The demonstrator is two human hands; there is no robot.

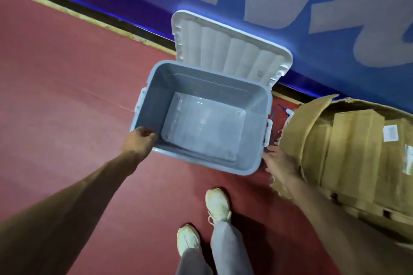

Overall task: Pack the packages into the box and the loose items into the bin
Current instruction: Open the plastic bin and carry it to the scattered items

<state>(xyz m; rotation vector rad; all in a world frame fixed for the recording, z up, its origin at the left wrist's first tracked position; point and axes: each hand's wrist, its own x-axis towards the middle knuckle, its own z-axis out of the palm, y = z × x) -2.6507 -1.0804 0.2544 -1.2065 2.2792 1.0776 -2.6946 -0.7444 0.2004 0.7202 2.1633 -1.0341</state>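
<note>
A grey plastic bin (156,96) stands on the red floor with nothing inside it. Its white lid (228,47) leans behind it against the blue wall. My left hand (139,140) grips the bin's near-left corner rim, fingers curled over the edge. My right hand (278,163) reaches with straight fingers to the bin's near-right corner, by a white latch (268,133). To the right lies a torn cardboard box (295,131) holding several brown cardboard packages (353,154), one with a white label.
The blue wall (335,18) with grey lettering runs diagonally behind the bin. A small blue and white loose item (287,111) lies on the floor between bin and box. My feet in pale shoes (218,204) stand just in front of the bin.
</note>
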